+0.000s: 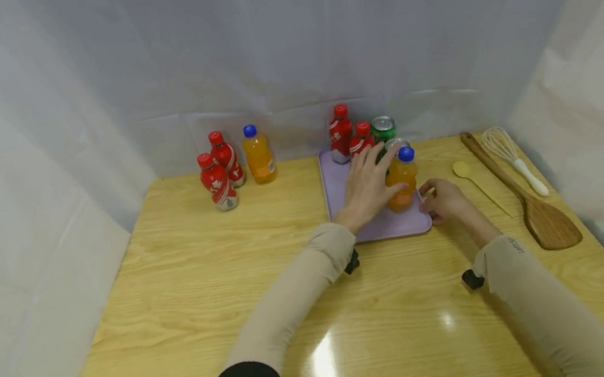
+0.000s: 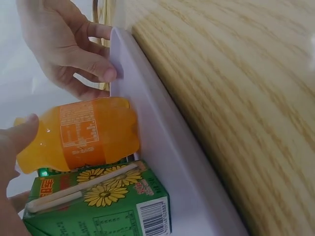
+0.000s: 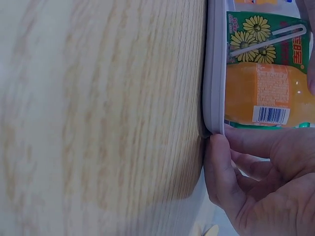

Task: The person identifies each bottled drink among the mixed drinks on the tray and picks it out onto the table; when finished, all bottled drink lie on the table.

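Observation:
A purple tray lies on the table, bearing red bottles, green cans and an orange drink bottle with a blue cap. In the left wrist view, a green drink carton with yellow flowers and a straw stands against that bottle. My left hand spreads over the tray's load, its thumb at the orange bottle's upper part and its fingers reaching toward the cans. With thumb and fingers, my right hand pinches the tray's right front corner, as the right wrist view also shows.
Two red bottles and another orange bottle stand at the back left. Right of the tray lie a small yellow spoon, a wooden spatula and a white whisk. Pale sheets hang around the table.

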Demonstrator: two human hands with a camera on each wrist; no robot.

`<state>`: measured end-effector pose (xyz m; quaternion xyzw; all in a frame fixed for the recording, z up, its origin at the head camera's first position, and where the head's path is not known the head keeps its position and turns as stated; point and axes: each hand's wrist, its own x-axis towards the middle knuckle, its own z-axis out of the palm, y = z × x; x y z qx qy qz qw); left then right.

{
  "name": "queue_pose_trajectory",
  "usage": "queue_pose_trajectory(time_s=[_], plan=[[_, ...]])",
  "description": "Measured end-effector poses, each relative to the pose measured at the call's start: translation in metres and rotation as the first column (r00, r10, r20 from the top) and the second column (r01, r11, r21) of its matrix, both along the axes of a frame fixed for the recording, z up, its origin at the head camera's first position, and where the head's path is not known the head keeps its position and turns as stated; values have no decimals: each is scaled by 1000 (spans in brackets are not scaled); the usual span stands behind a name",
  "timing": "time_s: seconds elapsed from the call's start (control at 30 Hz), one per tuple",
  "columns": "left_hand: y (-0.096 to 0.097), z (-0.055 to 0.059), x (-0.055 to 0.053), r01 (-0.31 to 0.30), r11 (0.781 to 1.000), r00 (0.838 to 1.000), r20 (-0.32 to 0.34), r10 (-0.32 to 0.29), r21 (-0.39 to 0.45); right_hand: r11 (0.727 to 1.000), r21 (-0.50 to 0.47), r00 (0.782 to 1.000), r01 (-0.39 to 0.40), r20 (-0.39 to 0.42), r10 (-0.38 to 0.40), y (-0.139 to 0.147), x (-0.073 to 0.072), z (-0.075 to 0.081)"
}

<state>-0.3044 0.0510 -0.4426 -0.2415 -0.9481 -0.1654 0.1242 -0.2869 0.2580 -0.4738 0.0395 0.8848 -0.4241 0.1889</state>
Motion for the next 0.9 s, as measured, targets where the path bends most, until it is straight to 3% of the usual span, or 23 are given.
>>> queue_pose_trajectory(time_s=[0.13,0.43,0.67,0.9], plan=[[3,-3,-2,-14,1000,999,-48,14,6,1000,7,1000,-2,4,2,-1,-1,3],[2,-2,1,-11,1000,997,-80,11,3,1000,-7,1000,-2,-11,2,-4,0,6],[3,0,7,79,996,988,-135,-74,29,1000,-23,999,4,-34,-5,-3,2,5],[5,8,18,165,978,983,-98,-153,131,1000,21,997,-20,-80,21,2,2,-1]])
